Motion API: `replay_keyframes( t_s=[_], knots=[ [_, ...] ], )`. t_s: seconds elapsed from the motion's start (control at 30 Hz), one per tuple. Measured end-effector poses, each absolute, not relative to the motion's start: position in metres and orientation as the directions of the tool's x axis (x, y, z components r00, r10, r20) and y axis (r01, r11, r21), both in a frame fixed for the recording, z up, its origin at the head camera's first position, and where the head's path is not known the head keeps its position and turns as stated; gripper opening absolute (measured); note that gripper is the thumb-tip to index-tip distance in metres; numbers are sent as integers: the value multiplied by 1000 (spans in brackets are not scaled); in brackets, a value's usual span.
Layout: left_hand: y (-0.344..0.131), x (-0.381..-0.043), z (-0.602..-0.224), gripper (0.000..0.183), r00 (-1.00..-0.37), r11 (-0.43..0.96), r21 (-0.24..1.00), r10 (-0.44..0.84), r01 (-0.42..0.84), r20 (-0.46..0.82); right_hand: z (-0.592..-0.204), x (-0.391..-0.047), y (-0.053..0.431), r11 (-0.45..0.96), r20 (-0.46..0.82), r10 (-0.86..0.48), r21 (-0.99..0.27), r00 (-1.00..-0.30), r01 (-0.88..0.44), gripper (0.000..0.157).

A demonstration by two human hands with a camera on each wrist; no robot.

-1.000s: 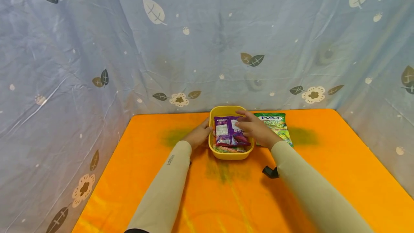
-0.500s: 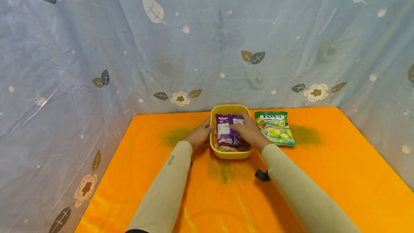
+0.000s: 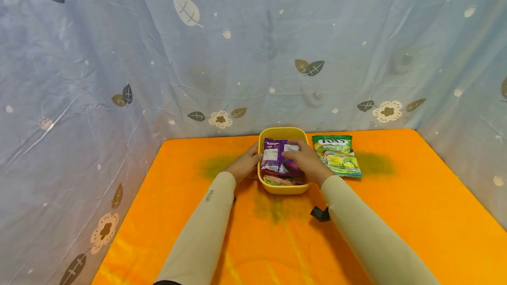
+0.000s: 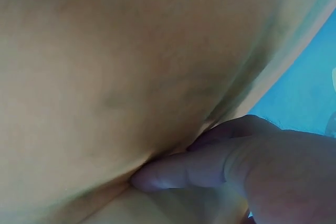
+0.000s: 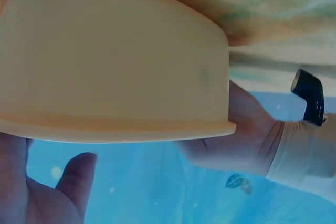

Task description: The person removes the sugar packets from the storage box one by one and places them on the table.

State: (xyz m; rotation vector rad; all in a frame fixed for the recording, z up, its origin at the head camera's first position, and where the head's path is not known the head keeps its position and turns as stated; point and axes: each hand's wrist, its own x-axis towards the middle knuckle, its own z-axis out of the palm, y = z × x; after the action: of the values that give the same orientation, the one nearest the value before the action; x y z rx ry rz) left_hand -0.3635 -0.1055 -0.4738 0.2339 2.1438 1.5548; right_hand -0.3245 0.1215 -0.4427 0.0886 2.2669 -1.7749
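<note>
The purple packet (image 3: 271, 155) lies in the yellow tub (image 3: 283, 191), over another packet (image 3: 279, 181), leaving part of that one showing at the near end. The left hand (image 3: 243, 165) grips the tub's left wall; the right hand (image 3: 306, 159), thumb apart from its fingers, rests on the purple packet's right part. The step in hand looks like settling that packet; the next move seems to call for pressing it flat with the tub steadied. The green packet (image 3: 336, 158) lies on the bench (image 3: 380, 219), right of the tub.
</note>
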Motion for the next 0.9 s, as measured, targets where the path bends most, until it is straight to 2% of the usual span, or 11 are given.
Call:
replay_keyframes(
  t_s=[0.2, 0.47, 0.9],
  knots=[
    [-108, -364, -473, 55, -872, 345, 927, 399, -145, -285, -441, -325, 119, 139, -198, -95, -973, -976, 184, 59],
    [-108, -360, -470, 55, -862, 340, 927, 408, -160, -299, -448, -330, 112, 212, -220, -17, -954, -975, 211, 51],
    [-109, -360, -467, 59, -862, 353, 924, 411, -150, -296, -454, -331, 104, 270, -203, -54, -946, -978, 181, 50]
  ],
)
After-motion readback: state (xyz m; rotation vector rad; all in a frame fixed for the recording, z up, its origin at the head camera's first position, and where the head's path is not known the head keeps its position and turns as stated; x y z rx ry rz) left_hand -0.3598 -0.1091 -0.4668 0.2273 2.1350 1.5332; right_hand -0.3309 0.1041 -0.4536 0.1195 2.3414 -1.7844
